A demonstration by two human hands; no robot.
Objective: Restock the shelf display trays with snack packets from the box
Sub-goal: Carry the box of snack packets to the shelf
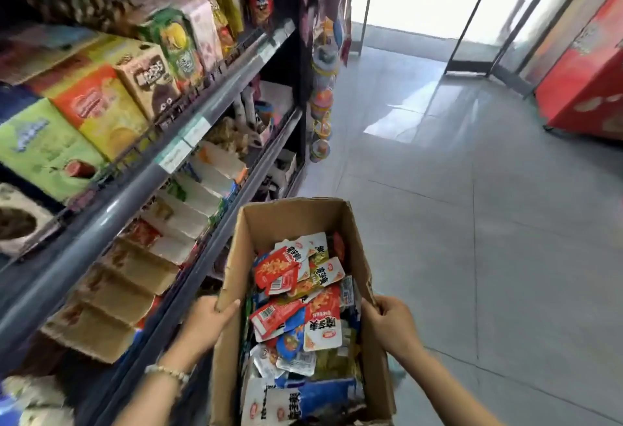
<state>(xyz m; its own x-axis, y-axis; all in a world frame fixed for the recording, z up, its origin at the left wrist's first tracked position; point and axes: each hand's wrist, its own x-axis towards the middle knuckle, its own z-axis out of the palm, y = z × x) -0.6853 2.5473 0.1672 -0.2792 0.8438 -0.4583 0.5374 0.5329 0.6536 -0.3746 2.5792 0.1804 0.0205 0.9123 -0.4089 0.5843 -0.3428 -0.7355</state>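
Many jumbled red, white packets (276, 270) fill the box (293, 219).

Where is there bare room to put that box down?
The grey tiled floor, between the shelves and the red cabinet, right of the box, is bare. The shelves are crowded with cartons and display trays; the box is full of snack packets.

1. In front of me: box (293, 219), between my hands. Left hand (209, 319) grips its left wall, right hand (391, 321) its right wall.
2. In the box: snack packets (303, 294), piled loose.
3. Left of the box, just beside it: shelf (135, 186).
4. On the lower shelf level: display trays (128, 277) in a row. On the level above: cartons (101, 112).
5. Right of and beyond the box: floor (472, 223). Far right: cabinet (586, 81).
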